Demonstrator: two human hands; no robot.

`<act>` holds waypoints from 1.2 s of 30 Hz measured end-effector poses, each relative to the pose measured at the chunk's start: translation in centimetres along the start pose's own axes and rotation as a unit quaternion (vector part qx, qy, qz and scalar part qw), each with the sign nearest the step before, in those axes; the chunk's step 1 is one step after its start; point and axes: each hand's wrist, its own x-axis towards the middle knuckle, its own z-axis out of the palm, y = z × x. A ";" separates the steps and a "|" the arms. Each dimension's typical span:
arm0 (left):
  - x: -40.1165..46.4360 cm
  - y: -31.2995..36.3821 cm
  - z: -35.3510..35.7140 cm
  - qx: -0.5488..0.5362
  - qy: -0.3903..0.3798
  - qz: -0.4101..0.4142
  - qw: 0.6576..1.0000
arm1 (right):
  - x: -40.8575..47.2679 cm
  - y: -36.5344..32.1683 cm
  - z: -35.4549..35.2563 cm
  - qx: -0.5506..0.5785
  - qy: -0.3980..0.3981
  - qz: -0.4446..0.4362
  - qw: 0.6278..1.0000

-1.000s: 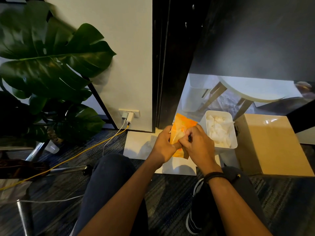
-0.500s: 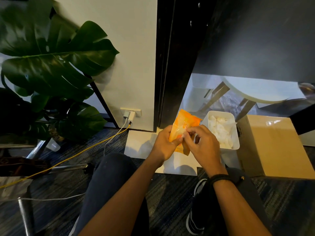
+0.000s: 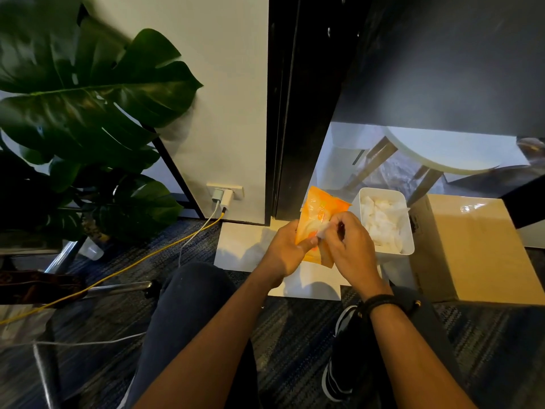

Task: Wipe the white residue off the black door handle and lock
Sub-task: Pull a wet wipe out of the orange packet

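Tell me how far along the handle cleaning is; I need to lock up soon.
Nothing is wiped yet: the handle and lock are out of view. In hand: the left hand holds the orange wipe packet while the right hand pinches a white wipe at its opening. The white bin beside it holds crumpled white wipes. Left: free the wipe, then wipe handle and lock.

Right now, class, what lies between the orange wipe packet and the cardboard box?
In the head view, a white bin of crumpled white wipes sits between the orange wipe packet and the cardboard box.
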 end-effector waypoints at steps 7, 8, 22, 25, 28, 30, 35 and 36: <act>0.2 0.5 0.2 -0.027 -0.024 -0.016 0.999 | 0.4 0.0 -0.4 0.107 0.024 0.041 0.993; 0.2 0.6 0.2 -0.024 -0.025 -0.013 0.999 | 0.5 0.1 -0.5 0.106 0.022 0.037 0.993; 0.4 1.0 0.3 -0.072 0.063 0.003 0.995 | 0.2 0.3 0.0 -0.007 0.016 -0.052 0.999; 0.7 0.7 0.3 -0.090 0.070 -0.025 0.993 | 0.2 0.4 0.3 -0.026 0.000 -0.043 0.999; 0.9 0.8 0.2 -0.118 0.086 -0.081 0.986 | -0.1 0.1 0.9 -0.018 -0.017 -0.056 0.998; 0.8 1.0 0.2 -0.142 0.089 -0.120 0.979 | -0.1 0.1 1.2 0.010 -0.013 -0.052 0.999; 0.9 1.4 0.3 -0.185 0.083 -0.160 0.966 | -0.1 0.0 1.8 0.074 0.007 -0.018 0.997; 0.8 1.6 0.3 -0.173 0.082 -0.156 0.969 | -0.2 -0.1 1.8 0.081 0.014 -0.012 0.997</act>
